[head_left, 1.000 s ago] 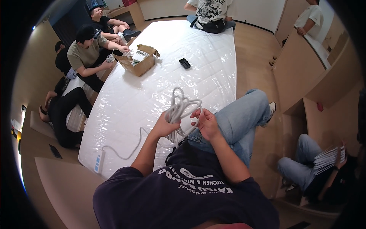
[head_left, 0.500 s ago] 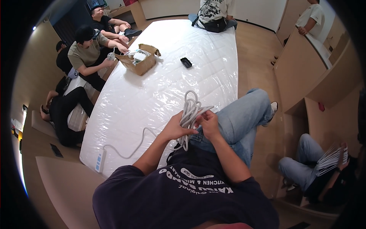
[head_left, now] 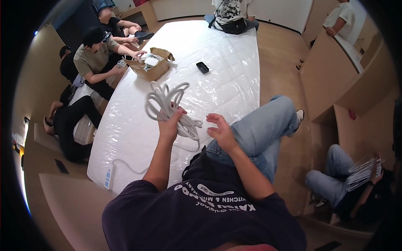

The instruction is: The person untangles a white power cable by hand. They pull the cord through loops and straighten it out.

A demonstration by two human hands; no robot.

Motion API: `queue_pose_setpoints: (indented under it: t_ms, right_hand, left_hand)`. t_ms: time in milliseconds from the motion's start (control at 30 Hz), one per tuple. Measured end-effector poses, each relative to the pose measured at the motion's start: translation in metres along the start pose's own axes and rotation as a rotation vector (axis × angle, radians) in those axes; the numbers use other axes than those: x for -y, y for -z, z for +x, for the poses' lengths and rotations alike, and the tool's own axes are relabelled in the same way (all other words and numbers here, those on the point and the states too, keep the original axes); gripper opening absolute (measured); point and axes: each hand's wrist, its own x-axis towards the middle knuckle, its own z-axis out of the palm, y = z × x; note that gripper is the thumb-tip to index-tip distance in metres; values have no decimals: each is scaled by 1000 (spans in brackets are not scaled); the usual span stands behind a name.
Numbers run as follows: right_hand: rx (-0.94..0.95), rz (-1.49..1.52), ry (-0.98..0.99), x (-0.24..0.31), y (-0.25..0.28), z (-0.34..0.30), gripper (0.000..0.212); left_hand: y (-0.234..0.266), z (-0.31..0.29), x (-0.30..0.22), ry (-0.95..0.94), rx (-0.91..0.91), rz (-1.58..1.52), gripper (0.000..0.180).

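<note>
A bundle of looped white power cable (head_left: 161, 102) is gripped around its middle by my left hand (head_left: 171, 125), raised over the mattress. Loops fan out above and below the fist. My right hand (head_left: 222, 133) is apart from the bundle, to its right above my thigh, with fingers spread and nothing in them. The white power strip (head_left: 110, 176) with pale blue sockets lies on the near left corner of the mattress. Its cord runs right along the plastic and passes out of sight behind my left forearm.
The plastic-wrapped mattress (head_left: 192, 46) bears an open cardboard box (head_left: 155, 74) of white cables and a small black tray (head_left: 202, 67). People sit along the left side, one at the far end. At lower right a person holds a bundle of white strands (head_left: 363, 173). A phone (head_left: 61, 166) lies at left.
My left hand has carried the cable bundle left and away from my body. My right hand has let go of the cable, its fingers now spread.
</note>
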Motion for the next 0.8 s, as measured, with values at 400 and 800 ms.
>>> queue_pose_setpoints:
  t_ms: [400,800]
  right_hand:
    - [786,-499,-179,2,-12,-9,76]
    - [753,280,-449,11,-7,-7,45]
  left_hand:
    - [-16,-21,-8,122,332,-627,29]
    - [24,24,-9,65,123,-864,22]
